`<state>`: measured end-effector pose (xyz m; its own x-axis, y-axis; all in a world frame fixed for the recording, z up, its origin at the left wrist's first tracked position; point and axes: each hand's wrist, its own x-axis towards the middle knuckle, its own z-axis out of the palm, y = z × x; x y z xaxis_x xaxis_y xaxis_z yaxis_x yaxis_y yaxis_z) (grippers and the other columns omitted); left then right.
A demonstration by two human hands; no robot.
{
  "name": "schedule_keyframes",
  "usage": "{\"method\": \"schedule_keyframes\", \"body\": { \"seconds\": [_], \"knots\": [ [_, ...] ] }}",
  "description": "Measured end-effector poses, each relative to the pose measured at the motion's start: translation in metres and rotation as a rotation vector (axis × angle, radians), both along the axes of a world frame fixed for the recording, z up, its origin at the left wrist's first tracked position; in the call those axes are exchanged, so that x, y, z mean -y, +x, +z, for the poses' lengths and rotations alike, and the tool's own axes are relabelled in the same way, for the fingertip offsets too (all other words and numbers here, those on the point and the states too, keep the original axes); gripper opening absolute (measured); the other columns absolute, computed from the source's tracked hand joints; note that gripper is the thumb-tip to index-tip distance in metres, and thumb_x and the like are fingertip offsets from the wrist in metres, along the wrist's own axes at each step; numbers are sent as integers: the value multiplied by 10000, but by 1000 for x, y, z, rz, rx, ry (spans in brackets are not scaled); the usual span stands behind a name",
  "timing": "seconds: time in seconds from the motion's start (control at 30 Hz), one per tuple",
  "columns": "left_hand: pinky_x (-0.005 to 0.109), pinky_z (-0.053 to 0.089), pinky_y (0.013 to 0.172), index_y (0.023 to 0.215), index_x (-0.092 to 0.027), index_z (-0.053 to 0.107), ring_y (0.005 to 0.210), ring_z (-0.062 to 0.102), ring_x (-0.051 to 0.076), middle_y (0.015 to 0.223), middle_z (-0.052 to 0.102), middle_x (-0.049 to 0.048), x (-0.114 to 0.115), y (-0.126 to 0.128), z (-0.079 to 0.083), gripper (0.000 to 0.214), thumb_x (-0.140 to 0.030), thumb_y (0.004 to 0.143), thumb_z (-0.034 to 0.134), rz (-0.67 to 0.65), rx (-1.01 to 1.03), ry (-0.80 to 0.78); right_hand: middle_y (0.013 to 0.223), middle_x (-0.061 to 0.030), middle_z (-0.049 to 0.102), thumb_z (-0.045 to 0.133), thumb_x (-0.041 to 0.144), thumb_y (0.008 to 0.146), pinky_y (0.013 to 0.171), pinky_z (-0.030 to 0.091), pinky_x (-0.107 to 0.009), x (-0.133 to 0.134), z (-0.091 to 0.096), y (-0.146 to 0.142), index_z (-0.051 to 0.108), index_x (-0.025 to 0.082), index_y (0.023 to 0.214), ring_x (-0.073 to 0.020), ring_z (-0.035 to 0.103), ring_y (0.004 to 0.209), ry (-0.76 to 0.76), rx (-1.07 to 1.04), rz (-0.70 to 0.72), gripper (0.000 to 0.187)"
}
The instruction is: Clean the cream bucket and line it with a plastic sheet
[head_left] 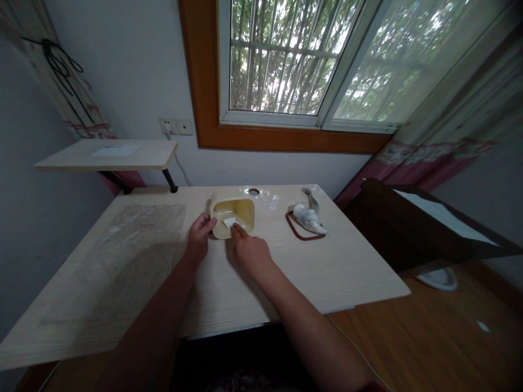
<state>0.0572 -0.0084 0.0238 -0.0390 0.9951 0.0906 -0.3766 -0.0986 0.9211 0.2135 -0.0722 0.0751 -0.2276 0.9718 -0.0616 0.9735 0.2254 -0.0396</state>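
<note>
A pale yellow square container (pixel 245 207) stands on the light wooden desk (pixel 335 272) near its far edge. Inside it lies a small white piece (pixel 229 222), perhaps paper or cloth. My left hand (pixel 199 237) curls against the container's left front corner and holds it there. My right hand (pixel 249 247) rests at the front rim with its fingers reaching into the container onto the white piece; the fingertips press together on it.
A grey-white crumpled bag (pixel 309 216) lies on a brown ring to the right. A round cable hole (pixel 254 191) sits behind the container. A raised shelf (pixel 108 154) stands at the back left, a dark wooden piece of furniture (pixel 429 228) at the right.
</note>
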Motion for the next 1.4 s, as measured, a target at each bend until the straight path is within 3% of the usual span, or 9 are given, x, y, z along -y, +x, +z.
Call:
{"method": "schedule_keyframes", "body": {
  "seconds": [0.13,0.37,0.73,1.03,1.27,1.4],
  "knots": [
    [205,381,510,727,-189,509,556,469,91,640,486,-47,1,2,-1,382,-445,723,793,-4,-16,21,1602,-202,354,299,195,982,788,603,-436,-2,-2,1,380,146,1542,-284,745,950,0,22,-57,568],
    [205,365,503,738,-189,511,549,473,91,642,507,-45,-1,-1,-5,394,-454,707,801,-15,6,2,1623,-166,337,383,291,977,843,594,-408,9,1,-15,355,199,1553,-277,711,1071,12,-80,94,584],
    [195,352,477,719,-185,495,523,462,81,615,493,-58,0,3,-3,394,-434,705,801,-19,17,8,1600,-174,376,327,201,982,789,604,-443,1,1,10,424,175,1508,-278,742,959,13,23,-40,536],
    [195,382,496,721,-181,523,539,469,84,620,502,-54,0,0,-7,369,-452,737,773,0,-48,38,1623,-132,349,348,266,988,826,600,-416,15,2,-11,369,200,1547,-265,722,1038,26,-74,101,564],
    [195,388,477,738,-189,499,533,505,95,626,521,-54,-1,1,-9,378,-449,740,774,-8,-18,16,1620,-159,338,310,211,981,782,607,-453,4,1,13,380,184,1545,-273,746,937,7,35,-10,569],
    [195,390,483,743,-190,504,535,493,92,633,511,-55,-2,0,-11,362,-434,752,770,-2,-16,26,1629,-167,316,306,209,982,799,602,-464,4,-1,11,368,179,1550,-282,738,980,0,20,-18,572]
  ]
}}
